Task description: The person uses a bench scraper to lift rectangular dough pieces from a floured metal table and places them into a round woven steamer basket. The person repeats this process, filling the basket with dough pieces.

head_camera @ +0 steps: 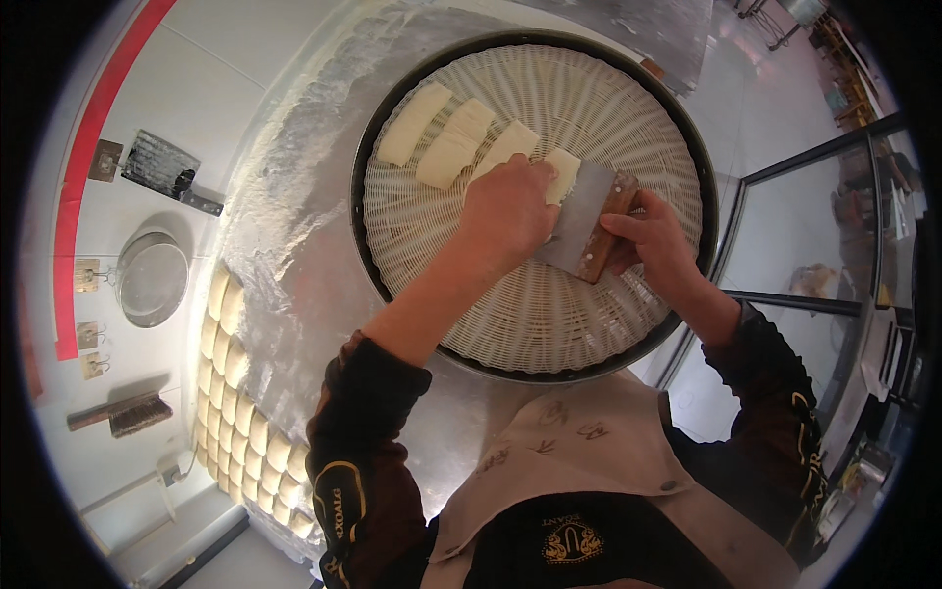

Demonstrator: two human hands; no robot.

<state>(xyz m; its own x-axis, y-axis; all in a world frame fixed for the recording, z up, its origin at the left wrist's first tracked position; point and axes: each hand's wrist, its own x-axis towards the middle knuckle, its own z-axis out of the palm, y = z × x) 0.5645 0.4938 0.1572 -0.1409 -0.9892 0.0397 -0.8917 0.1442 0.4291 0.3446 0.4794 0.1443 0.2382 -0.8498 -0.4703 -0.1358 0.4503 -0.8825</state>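
Observation:
My right hand (651, 239) grips the wooden handle of a dough scraper (589, 213), its metal blade pointing left. The blade's edge meets a flat piece of dough (563, 166). My left hand (511, 199) is curled over this piece, with finger and thumb along it; part of the dough is hidden beneath the hand. Further left on a round woven tray (544, 324) lie other flat strips of pale dough (456, 143), side by side and slightly apart. The tray sits inside a dark-rimmed round pan (358, 213).
The pan stands on a floury metal worktop (309, 294). Several rows of dough pieces (243, 412) lie at the worktop's left. On the white wall hang a cleaver (162, 166), a round sieve (153, 280) and a brush (140, 416). A black-framed glass panel (802, 221) stands at right.

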